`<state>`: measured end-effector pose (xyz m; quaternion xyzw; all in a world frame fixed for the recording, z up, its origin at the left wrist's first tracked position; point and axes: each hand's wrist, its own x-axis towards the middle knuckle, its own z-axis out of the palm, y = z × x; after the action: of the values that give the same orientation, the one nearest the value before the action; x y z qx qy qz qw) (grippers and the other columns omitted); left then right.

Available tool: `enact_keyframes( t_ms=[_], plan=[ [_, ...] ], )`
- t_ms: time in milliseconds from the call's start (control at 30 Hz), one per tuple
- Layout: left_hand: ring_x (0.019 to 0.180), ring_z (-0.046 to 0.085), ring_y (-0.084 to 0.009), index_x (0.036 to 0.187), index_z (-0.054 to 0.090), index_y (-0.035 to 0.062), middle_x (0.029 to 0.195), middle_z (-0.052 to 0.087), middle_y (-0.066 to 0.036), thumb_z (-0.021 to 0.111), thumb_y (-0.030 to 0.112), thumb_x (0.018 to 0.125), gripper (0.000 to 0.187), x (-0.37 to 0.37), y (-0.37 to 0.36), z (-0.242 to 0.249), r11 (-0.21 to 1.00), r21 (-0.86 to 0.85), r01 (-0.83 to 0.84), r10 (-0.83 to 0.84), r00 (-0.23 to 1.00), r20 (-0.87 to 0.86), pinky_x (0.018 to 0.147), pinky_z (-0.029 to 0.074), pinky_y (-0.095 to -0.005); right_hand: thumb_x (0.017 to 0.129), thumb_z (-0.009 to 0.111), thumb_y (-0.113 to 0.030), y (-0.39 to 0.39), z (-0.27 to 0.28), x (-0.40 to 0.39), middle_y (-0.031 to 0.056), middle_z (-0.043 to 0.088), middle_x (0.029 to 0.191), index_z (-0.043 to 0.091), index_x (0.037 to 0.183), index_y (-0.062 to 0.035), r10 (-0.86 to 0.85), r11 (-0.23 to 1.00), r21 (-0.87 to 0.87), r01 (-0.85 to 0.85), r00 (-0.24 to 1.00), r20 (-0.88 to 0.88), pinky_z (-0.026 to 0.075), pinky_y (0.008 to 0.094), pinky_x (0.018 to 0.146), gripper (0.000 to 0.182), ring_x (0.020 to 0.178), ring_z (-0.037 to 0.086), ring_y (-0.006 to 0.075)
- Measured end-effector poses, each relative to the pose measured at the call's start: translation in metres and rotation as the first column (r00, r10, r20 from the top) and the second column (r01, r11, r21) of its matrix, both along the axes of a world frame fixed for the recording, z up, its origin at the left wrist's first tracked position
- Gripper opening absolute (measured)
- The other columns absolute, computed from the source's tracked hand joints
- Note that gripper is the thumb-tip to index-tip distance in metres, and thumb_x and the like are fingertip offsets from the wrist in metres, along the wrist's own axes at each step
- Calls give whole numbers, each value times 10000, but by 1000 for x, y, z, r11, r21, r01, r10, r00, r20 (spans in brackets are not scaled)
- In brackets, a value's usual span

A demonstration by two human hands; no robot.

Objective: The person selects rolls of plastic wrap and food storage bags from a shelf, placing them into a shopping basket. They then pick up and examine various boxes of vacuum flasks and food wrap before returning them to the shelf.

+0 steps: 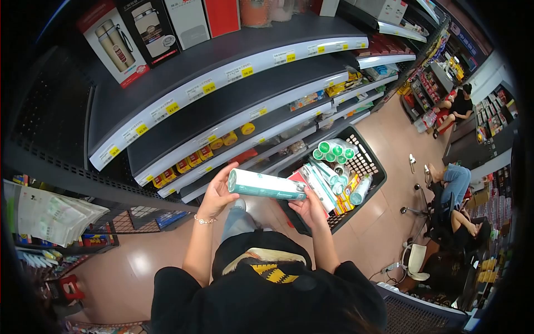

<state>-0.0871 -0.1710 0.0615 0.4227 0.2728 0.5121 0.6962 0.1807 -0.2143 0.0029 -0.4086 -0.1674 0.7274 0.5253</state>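
Observation:
A long white and teal cylindrical package (266, 184) lies level across my body, held at both ends. My left hand (217, 192) is closed around its left end, and a bracelet circles that wrist. The fingers of my right hand (311, 209) grip the other end. Just beyond my right hand, a dark plastic basket (380, 177) stands on the floor. Inside it are several green-capped cylinders (336, 149), white and teal packages (361, 189) and a yellow and red packet (340, 207). The print on the held package is too small to read.
Dark shelves (222, 92) with price labels curve ahead of me, with boxed vacuum flasks (114, 44) on top and yellow-red packs (181, 166) lower down. Two people sit at the right, one near an office chair (417, 210). Plastic bags (55, 214) hang at the left.

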Motion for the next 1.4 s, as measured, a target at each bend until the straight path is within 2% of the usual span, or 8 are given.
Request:
enact_keyframes(
  t_ms=[233,400,500,600,700,867,1200,1400],
  plan=[
    [1158,428,-252,1251,366,46,1245,442,-141,767,117,593,774,15,11,-11,996,18,82,-84,983,163,977,337,-362,894,364,-333,6,-6,-1,131,597,970,445,1123,-23,78,991,-105,-78,997,-4,484,326,727,394,832,597,215],
    [1208,373,-210,1320,276,11,1301,389,-163,674,-70,612,816,26,40,19,895,140,423,-420,906,-50,1011,266,-322,900,333,-357,12,3,1,148,585,970,419,1149,-42,24,984,-179,-22,1000,10,493,337,717,411,821,594,239],
    [1181,398,-193,1259,376,3,1261,440,-132,696,-38,606,728,39,60,29,888,125,443,-431,895,-111,1001,282,-308,903,305,-388,21,-1,-2,167,581,987,394,1188,-28,-1,984,-180,4,1000,14,511,347,689,467,820,606,252],
    [1134,443,-209,1153,493,10,1204,495,-112,695,-6,607,582,41,83,40,874,264,409,-359,908,-216,972,315,-315,893,330,-404,40,-1,-13,140,524,1107,409,1177,-79,-27,992,-129,12,993,-111,430,401,835,439,978,542,269],
    [1092,466,-252,1068,557,24,1157,526,-102,689,37,613,474,36,105,68,637,667,387,-67,890,-452,939,343,-344,889,350,-393,67,-17,-30,136,530,1088,444,1142,-61,-91,992,-114,51,917,-387,416,384,857,427,972,535,249],
    [1074,463,-322,965,597,36,1105,556,-115,672,45,568,405,19,136,79,438,818,371,290,804,-520,896,370,-401,897,407,-172,109,26,-78,81,538,1061,481,1104,-36,-187,980,48,195,974,-124,416,345,852,259,954,532,192],
    [1062,472,-313,1019,590,76,1156,524,-86,667,6,569,461,6,184,52,404,866,294,490,730,-477,894,396,-382,865,445,-241,158,71,-108,103,412,1221,276,1297,-42,-126,874,485,20,974,187,381,314,863,505,1056,450,183],
    [1066,479,-333,1068,560,58,1156,512,-149,656,7,646,436,7,201,32,600,784,162,472,719,-510,902,385,-386,850,475,-135,183,67,-99,113,387,1231,199,1339,-48,-35,837,524,-157,941,337,420,313,829,568,1019,471,184]
  ],
)
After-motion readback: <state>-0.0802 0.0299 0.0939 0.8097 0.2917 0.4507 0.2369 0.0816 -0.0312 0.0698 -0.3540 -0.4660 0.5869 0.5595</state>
